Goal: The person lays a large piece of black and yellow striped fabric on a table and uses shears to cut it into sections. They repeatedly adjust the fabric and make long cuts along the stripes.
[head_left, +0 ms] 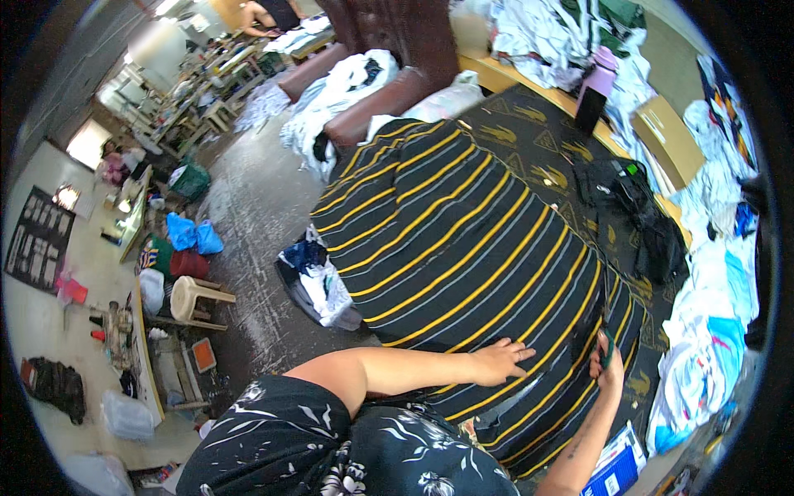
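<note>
A large black fabric with yellow and grey stripes (447,240) covers most of the table in front of me. My left hand (500,362) lies on it with fingers spread, palm down, pressing on the cloth. Toward the fabric's right side, my right hand (609,364) is closed round the green handles of a pair of scissors (608,341). The dark blades point away from me along the cloth. How far they are parted I cannot tell.
Beyond the fabric stands a brown armchair (397,37) heaped with white cloth. On the right lie a black bag (633,211), a purple bottle (600,70), a cardboard box (668,140) and piled garments (703,347). A stool (194,298) stands left; people sit farther back.
</note>
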Tool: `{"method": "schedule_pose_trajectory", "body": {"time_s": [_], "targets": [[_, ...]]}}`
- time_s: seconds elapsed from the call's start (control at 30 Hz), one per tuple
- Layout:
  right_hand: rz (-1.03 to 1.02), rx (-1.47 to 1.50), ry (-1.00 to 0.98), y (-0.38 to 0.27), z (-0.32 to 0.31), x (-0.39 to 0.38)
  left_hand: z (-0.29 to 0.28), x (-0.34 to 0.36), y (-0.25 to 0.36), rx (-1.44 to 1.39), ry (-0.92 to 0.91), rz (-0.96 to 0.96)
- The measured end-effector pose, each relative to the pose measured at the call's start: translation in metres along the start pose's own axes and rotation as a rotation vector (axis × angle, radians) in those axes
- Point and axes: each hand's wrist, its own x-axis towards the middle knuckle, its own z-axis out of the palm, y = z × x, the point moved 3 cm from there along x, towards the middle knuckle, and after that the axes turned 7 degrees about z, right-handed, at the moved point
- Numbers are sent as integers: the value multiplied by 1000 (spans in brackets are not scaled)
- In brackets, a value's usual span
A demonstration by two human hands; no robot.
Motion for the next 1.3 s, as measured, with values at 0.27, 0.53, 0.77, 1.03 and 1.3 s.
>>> {"method": "schedule_pose_trajectory", "body": {"time_s": [0.27, 0.53, 0.77, 1.03, 1.3], "targets": [[17, 39, 8, 54, -14, -55, -4, -30, -2, 48, 35, 153], [17, 113, -12, 77, 25, -76, -17, -48, 10, 38, -83, 127], [52, 71, 1, 55, 23, -70, -19, -53, 15, 57, -92, 127], [64, 27, 17, 52, 25, -64, -17, -54, 15, 59, -80, 100], [52, -113, 161, 36, 29, -61, -14, -55, 13, 20, -82, 89]]}}
